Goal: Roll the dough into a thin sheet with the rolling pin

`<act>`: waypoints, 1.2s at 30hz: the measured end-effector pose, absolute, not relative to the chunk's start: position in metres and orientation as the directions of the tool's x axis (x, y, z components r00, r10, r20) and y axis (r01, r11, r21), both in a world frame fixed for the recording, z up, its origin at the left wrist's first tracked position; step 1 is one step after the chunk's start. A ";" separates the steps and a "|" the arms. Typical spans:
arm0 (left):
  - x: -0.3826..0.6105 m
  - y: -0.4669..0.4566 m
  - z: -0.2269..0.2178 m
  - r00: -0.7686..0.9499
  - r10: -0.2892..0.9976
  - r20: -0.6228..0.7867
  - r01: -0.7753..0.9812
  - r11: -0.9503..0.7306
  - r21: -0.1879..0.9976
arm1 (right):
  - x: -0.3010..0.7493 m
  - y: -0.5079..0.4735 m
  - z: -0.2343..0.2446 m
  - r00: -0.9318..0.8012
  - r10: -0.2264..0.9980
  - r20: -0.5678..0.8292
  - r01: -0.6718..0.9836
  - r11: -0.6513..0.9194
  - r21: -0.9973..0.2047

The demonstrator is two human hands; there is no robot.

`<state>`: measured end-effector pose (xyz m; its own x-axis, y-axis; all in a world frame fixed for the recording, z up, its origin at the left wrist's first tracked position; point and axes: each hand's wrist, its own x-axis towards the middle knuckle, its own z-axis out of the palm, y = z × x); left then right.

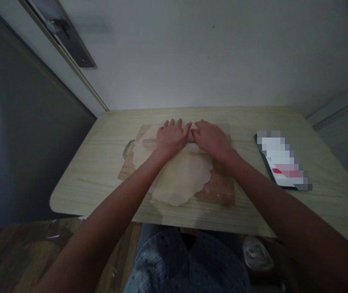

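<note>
A pale, thin sheet of dough (181, 175) with an uneven edge lies over a brown wooden board (219, 187) and hangs past its near side. Across its far part runs a rolling pin (149, 143), mostly hidden under my hands. My left hand (174, 136) rests palm down on the pin, fingers spread and reaching over its far side. Beside it, my right hand (209, 136) also lies palm down on the pin, fingers stretched forward and partly hidden. The two thumbs come close together. A curved metal handle (126, 148) sticks out at the board's left edge.
The light wooden table (85, 171) stands against a white door (161, 53) with a metal handle. A phone (284, 162) with a lit, blurred screen lies at the right. Below the table, a clear plastic container (257, 254) sits near my knees.
</note>
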<state>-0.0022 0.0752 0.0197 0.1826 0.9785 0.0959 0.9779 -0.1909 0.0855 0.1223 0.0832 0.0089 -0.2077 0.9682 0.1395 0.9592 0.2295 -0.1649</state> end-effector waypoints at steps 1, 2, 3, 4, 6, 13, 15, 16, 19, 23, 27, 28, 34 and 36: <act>-0.002 0.076 0.020 0.175 0.980 0.098 0.980 -0.183 0.081 | 0.123 0.085 0.008 -0.208 0.969 0.136 0.960 0.229 -0.164; -0.001 0.076 0.021 0.166 0.981 0.103 0.982 -0.175 0.078 | 0.123 0.086 0.008 -0.207 0.969 0.133 0.960 0.228 -0.165; -0.001 0.077 0.021 0.158 0.981 0.110 0.983 -0.167 0.077 | 0.123 0.087 0.008 -0.205 0.970 0.132 0.960 0.226 -0.166; -0.001 0.076 0.020 0.150 0.982 0.119 0.984 -0.160 0.077 | 0.123 0.086 0.008 -0.200 0.971 0.131 0.961 0.220 -0.167; 0.000 0.075 0.018 0.137 0.980 0.142 0.986 -0.149 0.076 | 0.123 0.084 0.008 -0.182 0.975 0.128 0.965 0.202 -0.168; -0.002 0.058 0.009 0.130 0.968 0.213 0.986 -0.150 0.077 | 0.121 0.065 0.011 -0.193 0.971 0.140 0.969 0.211 -0.129; -0.003 0.051 0.008 0.141 0.961 0.236 0.985 -0.161 0.065 | 0.120 0.059 0.011 -0.194 0.968 0.162 0.969 0.215 -0.125; -0.003 0.047 0.008 0.148 0.959 0.244 0.984 -0.167 0.059 | 0.120 0.055 0.011 -0.195 0.965 0.174 0.968 0.217 -0.122; -0.003 0.035 0.007 0.160 0.950 0.267 0.983 -0.178 0.047 | 0.118 0.044 0.009 -0.201 0.957 0.211 0.967 0.228 -0.112; -0.004 0.019 0.005 0.159 0.943 0.293 0.983 -0.177 0.037 | 0.116 0.026 0.007 -0.212 0.947 0.243 0.965 0.242 -0.099; -0.008 0.002 0.002 0.188 0.930 0.317 0.975 -0.216 0.054 | 0.115 0.007 0.006 -0.221 0.939 0.263 0.964 0.252 -0.089; -0.009 -0.002 0.002 0.194 0.927 0.322 0.973 -0.224 0.057 | 0.115 0.003 0.006 -0.228 0.935 0.271 0.962 0.259 -0.084; -0.014 -0.029 -0.004 0.236 0.907 0.348 0.961 -0.271 0.053 | 0.118 -0.023 -0.004 -0.310 0.885 0.348 0.937 0.346 -0.046; -0.015 -0.039 -0.006 0.249 0.900 0.359 0.958 -0.283 0.046 | 0.119 -0.030 -0.007 -0.323 0.873 0.365 0.931 0.362 -0.040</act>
